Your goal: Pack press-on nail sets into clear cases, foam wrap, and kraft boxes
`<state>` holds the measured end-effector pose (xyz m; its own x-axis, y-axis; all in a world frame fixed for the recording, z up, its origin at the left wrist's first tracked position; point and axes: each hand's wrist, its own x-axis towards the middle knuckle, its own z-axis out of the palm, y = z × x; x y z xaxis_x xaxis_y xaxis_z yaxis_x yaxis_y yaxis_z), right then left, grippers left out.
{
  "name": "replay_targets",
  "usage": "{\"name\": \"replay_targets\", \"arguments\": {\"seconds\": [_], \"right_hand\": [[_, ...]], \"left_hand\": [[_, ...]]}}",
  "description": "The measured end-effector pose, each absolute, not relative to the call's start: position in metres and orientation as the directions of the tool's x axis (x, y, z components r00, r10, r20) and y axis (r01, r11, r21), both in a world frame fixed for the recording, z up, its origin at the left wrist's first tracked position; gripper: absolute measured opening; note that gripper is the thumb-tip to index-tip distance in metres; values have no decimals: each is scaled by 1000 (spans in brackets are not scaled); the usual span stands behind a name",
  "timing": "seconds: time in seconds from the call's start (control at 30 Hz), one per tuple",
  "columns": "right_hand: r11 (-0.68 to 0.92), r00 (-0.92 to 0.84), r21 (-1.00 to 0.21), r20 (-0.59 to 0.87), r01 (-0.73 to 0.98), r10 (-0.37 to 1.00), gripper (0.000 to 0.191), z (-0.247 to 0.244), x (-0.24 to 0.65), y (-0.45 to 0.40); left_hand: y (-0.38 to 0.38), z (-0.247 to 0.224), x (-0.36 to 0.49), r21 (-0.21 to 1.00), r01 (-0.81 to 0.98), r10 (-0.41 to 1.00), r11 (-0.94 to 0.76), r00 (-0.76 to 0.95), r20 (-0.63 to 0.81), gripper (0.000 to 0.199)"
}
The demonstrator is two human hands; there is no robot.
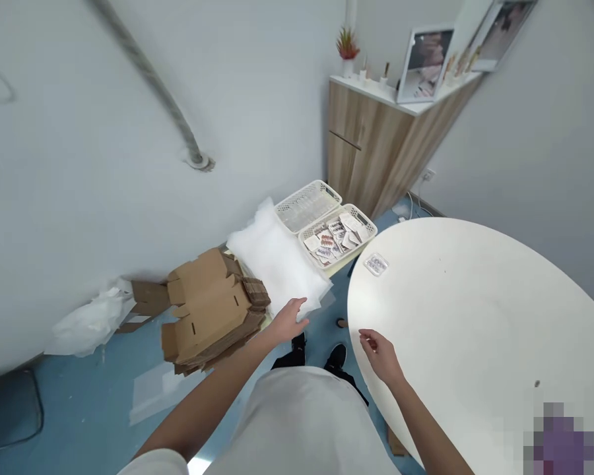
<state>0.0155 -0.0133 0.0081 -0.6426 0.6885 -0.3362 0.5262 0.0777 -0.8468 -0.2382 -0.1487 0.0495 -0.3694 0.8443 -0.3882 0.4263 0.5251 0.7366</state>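
Observation:
My left hand (288,321) is held over the near corner of a stack of white foam sheets (277,257), its fingers apart and nothing in it. Above the left edge of the round white table (465,297) is my right hand (380,356), with its fingers curled together; whether anything small is between them is hidden. A small clear pack (376,264) lies on the table near its far left edge. Beyond the foam, a white basket (374,231) holds several small printed packs, beside another basket (280,210) with clear pieces in it.
Flattened brown cartons (212,310) are stacked at the left of the foam. White plastic bags (92,320) and a chair (10,409) are farther left. A wooden cabinet (371,132) with picture frames stands behind; a blurred patch covers the lower right.

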Motion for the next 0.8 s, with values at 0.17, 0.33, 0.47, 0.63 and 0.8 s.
{"name": "replay_targets", "arguments": {"seconds": [0.17, 0.33, 0.47, 0.63, 0.8], "right_hand": [[262, -737, -804, -290, 534, 611, 32, 7, -48, -4], [501, -831, -703, -240, 506, 502, 33, -3, -143, -5], [593, -840, -614, -242, 520, 486, 35, -12, -194, -14], [599, -811, -554, -318, 579, 490, 42, -21, -208, -19], [581, -818, -578, -365, 574, 445, 59, -26, -222, -5]], "left_hand": [[-166, 46, -284, 762, 325, 784, 560, -506, -360, 68], [-165, 37, -317, 825, -42, 657, 564, -583, -479, 76], [-155, 35, -335, 800, -207, 594, 563, -571, -566, 69], [-135, 30, -342, 737, -313, 528, 599, -537, -658, 63], [-111, 19, -347, 671, -410, 489, 618, -468, -736, 71]]}}
